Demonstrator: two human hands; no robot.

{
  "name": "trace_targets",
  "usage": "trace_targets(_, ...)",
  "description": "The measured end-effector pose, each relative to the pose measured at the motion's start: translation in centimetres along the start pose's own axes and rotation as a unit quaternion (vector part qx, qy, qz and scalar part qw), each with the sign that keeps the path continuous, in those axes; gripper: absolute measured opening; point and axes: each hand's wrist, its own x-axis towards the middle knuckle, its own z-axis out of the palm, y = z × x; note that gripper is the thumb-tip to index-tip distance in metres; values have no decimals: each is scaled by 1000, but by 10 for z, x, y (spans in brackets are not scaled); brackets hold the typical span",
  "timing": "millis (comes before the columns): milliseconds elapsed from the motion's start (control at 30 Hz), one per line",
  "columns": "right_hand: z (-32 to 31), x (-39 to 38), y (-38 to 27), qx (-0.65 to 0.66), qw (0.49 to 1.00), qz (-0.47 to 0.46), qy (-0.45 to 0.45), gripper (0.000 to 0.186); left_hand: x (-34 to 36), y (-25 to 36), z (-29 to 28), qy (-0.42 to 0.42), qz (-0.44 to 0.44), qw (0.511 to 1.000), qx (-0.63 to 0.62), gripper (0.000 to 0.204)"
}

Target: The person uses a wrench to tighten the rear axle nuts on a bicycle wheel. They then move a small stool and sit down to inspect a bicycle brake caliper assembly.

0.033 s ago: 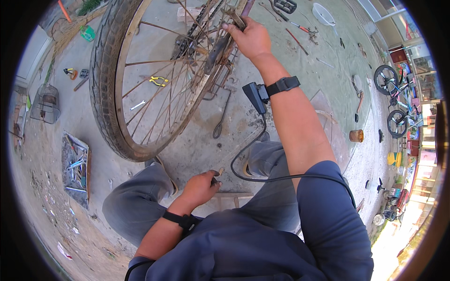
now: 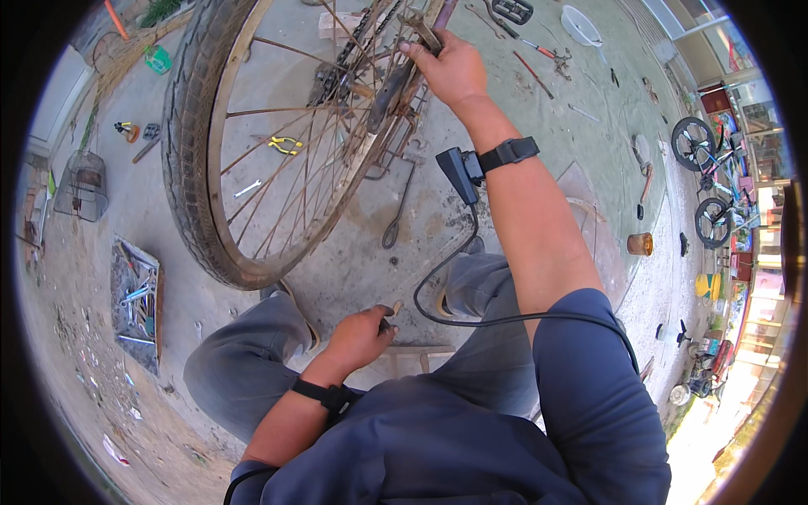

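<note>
Two bare hands are showing in the head view, neither spread wide. Right hand [image 2: 459,71] is curling around a rusty metal part [image 2: 425,35] beside the rim of the bicycle wheel; can't tell if a separate tool is sitting in that grip. Left hand [image 2: 358,339] is pinching a small dark object [image 2: 387,324] low between the knees, kind unclear.

Large spoked bicycle wheel with worn black tyre [image 2: 189,168] is standing tilted in front of the person, left of the right hand, its lower end near the left shoe. Through the spokes: yellow-handled pliers [image 2: 286,146] and a small silver wrench [image 2: 247,188] are lying on the grey concrete floor [image 2: 341,282]. Dark metal rod with looped end [image 2: 394,229] is lying just right of the rim.

Toward the floor's left edge, a shallow grey tray [image 2: 156,358] is holding metal wrenches [image 2: 139,295]; a grey wire basket [image 2: 82,185] is resting farther up. Toward the floor's far edge, a white plastic basin [image 2: 579,25] is sitting near a black pedal [image 2: 512,10]. Amber round container [image 2: 640,244] is standing right of the right forearm.
</note>
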Motion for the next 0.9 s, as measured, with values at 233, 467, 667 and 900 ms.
trace_targets(233,1,-2,4,-12,999,-35,12,61,0,1,-2,-5,-3,1000,0,35)
trace_targets(467,0,-3,3,-9,999,-30,16,58,0,1,-2,-5,0,1000,6,35)
trace_targets(667,1,-2,0,24,999,-20,16,51,0,-2,1,-3,0,1000,1,34)
trace_targets(900,2,-3,3,33,999,-2,6,56,-4,11,-9,40,36,999,-2,34)
